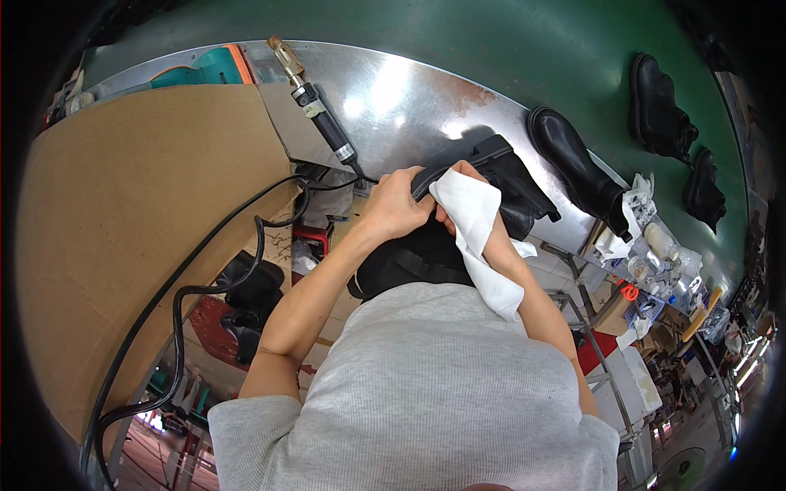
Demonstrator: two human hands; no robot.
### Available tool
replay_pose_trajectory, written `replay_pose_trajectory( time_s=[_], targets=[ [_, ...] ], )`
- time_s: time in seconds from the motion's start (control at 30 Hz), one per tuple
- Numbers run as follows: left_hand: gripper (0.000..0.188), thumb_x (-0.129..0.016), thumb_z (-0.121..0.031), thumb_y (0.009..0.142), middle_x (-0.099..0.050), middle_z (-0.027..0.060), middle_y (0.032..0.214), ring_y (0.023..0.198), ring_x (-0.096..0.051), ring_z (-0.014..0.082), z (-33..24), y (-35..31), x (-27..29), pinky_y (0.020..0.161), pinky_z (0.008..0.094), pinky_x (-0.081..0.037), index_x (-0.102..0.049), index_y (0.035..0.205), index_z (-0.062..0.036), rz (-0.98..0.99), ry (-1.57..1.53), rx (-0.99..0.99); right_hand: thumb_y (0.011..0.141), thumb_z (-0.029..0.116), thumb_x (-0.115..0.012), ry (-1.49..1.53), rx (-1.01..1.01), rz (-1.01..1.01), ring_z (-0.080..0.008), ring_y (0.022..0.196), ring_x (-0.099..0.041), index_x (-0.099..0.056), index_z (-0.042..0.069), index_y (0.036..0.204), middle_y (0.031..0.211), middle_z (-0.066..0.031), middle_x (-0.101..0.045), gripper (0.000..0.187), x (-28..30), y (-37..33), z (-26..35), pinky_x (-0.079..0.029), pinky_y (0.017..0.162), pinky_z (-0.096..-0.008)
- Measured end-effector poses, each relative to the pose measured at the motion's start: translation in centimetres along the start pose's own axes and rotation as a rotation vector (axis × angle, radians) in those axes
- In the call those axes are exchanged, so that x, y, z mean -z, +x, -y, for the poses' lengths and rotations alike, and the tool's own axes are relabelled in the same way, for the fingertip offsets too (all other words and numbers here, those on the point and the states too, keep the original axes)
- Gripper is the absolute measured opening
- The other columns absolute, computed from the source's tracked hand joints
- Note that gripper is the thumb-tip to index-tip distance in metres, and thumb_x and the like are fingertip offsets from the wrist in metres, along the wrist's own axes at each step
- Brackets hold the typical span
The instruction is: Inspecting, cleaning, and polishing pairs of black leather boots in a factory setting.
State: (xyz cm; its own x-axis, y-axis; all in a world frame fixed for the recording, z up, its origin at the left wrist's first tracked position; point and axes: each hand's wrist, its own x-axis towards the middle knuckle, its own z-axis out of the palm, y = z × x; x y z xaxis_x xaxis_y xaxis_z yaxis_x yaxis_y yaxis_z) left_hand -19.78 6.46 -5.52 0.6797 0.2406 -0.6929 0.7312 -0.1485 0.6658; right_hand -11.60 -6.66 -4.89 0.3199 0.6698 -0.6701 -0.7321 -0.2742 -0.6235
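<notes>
A black ankle boot point(514, 182) is in front of my body at the edge of the metal worktop, tipped on its side. My left hand point(399, 200) is closed round one end of its sole. A white cloth point(476, 217) hangs from my right hand point(444, 219), which is closed on it beside the boot; the cloth covers much of that hand and trails down along my forearm. A second black boot point(573, 159) lies just to the right, partly on the metal surface.
More black boots point(657, 110) rest on the green surface point(491, 49). A black cylindrical power tool point(319, 114) lies at upper left, its cable point(178, 327) crossing a large cardboard sheet point(147, 221). Bottles and crumpled paper point(639, 204) crowd the right. Dark boots point(246, 295) sit below left.
</notes>
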Motion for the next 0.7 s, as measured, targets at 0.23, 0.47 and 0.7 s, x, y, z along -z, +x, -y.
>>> replay_pose_trajectory(
  time_s=[0.23,0.47,0.7],
  targets=[
    [0.033,-0.060,-0.020,0.072,-0.065,0.0219,0.081,0.082,-0.063,0.0372,0.0,0.0,0.0,0.073,0.0402,-0.049,-0.062,0.099,-0.0006,0.006,0.033,-0.013,0.092,0.022,-0.053,-0.045,-0.061,0.049,-0.0057,0.051,-0.050,-0.046,0.009,0.083,0.061,-0.0003,-0.052,0.017,0.3,0.2,0.8,-0.036,0.043,-0.0177],
    [0.033,-0.061,-0.020,0.072,-0.064,0.0220,0.082,0.083,-0.063,0.0372,0.2,0.1,0.0,0.073,0.0407,-0.049,-0.062,0.099,-0.0018,0.005,0.000,0.018,0.090,0.020,-0.056,0.034,0.044,0.020,-0.0051,0.052,-0.051,-0.047,0.010,0.082,0.062,0.0004,-0.052,0.016,0.3,0.2,-0.1,-0.037,0.044,-0.0172],
    [0.031,-0.061,-0.020,0.072,-0.065,0.0218,0.082,0.083,-0.063,0.0370,0.4,0.1,0.0,0.073,0.0407,-0.049,-0.063,0.097,-0.0016,0.004,0.015,0.011,0.090,0.019,-0.054,-0.034,-0.026,0.012,-0.0054,0.052,-0.051,-0.046,0.009,0.084,0.062,0.0000,-0.052,0.015,0.0,0.3,0.1,-0.037,0.044,-0.0179]
  ],
)
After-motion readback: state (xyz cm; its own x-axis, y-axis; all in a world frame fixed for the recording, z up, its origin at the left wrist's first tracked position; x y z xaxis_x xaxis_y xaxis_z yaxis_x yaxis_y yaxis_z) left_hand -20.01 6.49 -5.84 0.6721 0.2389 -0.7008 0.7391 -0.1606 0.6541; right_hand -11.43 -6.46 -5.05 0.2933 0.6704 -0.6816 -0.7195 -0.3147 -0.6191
